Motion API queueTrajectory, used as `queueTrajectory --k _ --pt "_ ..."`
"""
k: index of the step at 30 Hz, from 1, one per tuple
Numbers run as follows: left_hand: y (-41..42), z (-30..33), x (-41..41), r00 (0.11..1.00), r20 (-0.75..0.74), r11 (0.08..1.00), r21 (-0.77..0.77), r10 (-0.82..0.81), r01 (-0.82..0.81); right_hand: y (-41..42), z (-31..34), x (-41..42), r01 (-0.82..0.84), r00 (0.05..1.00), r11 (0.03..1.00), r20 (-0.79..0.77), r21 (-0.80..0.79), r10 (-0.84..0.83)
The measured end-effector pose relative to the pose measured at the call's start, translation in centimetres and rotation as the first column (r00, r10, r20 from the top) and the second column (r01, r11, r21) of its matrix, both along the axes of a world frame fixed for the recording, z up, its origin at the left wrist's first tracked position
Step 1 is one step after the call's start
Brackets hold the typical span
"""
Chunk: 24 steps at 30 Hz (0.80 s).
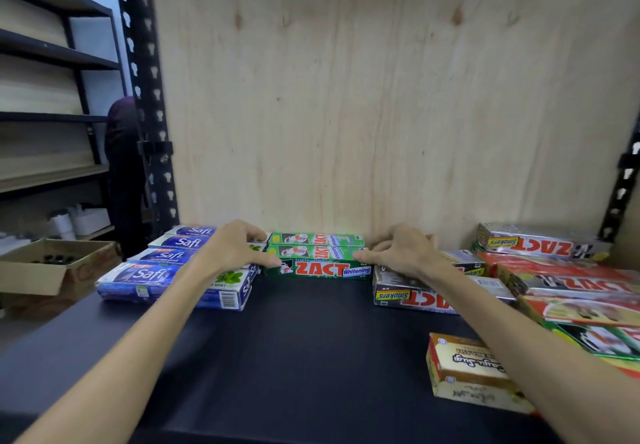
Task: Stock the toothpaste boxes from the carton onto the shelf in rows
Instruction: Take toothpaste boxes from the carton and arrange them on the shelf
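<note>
A short row of green Zact Whitening boxes (317, 258) lies against the plywood back wall on the dark shelf (294, 339). My left hand (235, 248) touches the row's left end, thumb on the front box and fingers curled over the back ones. At the right end, my right hand (398, 253) presses its thumb against the front box, with its fingers bent over the end of the row. Both hands bracket the green boxes. The carton is not in the frame.
Blue Safi boxes (162, 270) are stacked to the left. Silver Zact Smokers boxes (415, 294) and red and green packs (571, 284) lie to the right. A beige box (467, 371) sits front right. A cardboard box (52, 267) stands beyond the black upright (149, 104).
</note>
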<state>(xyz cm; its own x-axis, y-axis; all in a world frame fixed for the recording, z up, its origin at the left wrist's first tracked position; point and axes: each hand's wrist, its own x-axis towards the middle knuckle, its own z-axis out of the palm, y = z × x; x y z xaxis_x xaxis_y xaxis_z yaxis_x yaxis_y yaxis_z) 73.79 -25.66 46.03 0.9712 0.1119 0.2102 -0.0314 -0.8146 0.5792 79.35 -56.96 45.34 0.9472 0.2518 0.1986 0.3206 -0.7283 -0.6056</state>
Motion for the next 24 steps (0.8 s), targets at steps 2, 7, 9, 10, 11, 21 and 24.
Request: queueTrajectory --k 2,7,9,10,11,21,24 --pt "0.1 0.0 0.2 1.0 -0.007 1.0 -0.003 -0.004 0.004 0.4 0.2 -0.4 -0.014 1.0 1.0 0.016 0.011 0.014" --pt "0.6 -0.2 0.7 1.0 -0.029 1.0 0.0 -0.008 0.008 1.3 0.4 -0.5 -0.024 0.999 1.0 0.046 -0.006 0.024" --pt "0.8 -0.2 0.8 0.999 -0.038 1.0 -0.014 -0.018 0.017 1.2 0.4 -0.6 -0.039 0.999 0.999 0.028 -0.002 0.039" --pt "0.8 -0.2 0.8 0.999 -0.04 1.0 -0.017 -0.025 0.024 1.0 0.4 -0.6 -0.044 0.998 0.999 0.032 -0.005 0.044" --pt "0.8 -0.2 0.8 0.999 -0.036 0.999 -0.02 -0.033 0.032 0.9 0.3 -0.6 -0.047 0.998 0.999 0.041 -0.009 0.047" --pt "0.9 0.1 0.0 0.991 -0.008 0.98 -0.147 -0.135 0.133 0.7 -0.8 0.2 -0.032 0.987 0.999 0.154 -0.035 0.037" --pt "0.6 -0.1 0.1 0.99 0.004 0.983 -0.114 -0.143 0.142 0.6 -0.9 0.3 -0.017 0.986 0.998 0.167 -0.061 0.027"
